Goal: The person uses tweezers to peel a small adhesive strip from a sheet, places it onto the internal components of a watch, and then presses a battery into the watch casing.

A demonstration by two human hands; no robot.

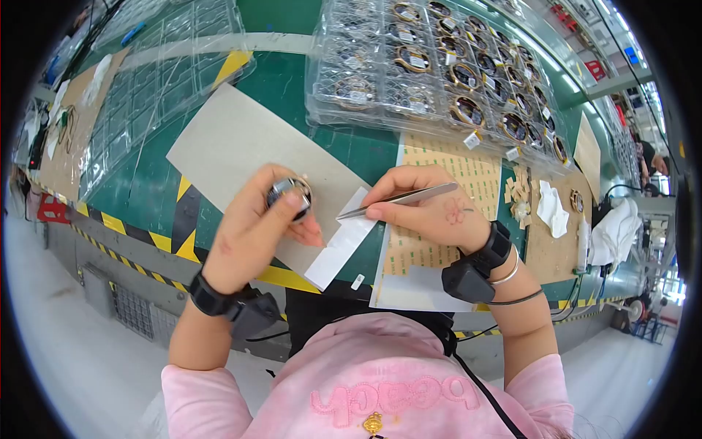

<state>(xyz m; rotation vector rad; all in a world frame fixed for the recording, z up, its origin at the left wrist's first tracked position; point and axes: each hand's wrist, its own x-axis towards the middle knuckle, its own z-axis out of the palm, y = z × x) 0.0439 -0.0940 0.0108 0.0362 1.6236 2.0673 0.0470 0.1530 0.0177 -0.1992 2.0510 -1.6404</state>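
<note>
Watch (289, 194), round and metal-cased, gripped in the fingers of the left hand (252, 230) above a grey card sheet (234, 139) on the green bench (292, 80). The right hand (431, 208) pinches steel tweezers (398, 199), tips pointing toward the watch, just short of it. A white strip (344, 241) lies beneath. Clear trays (439, 66) behind hold many watches with tags; how many are finished cannot be told.
</note>
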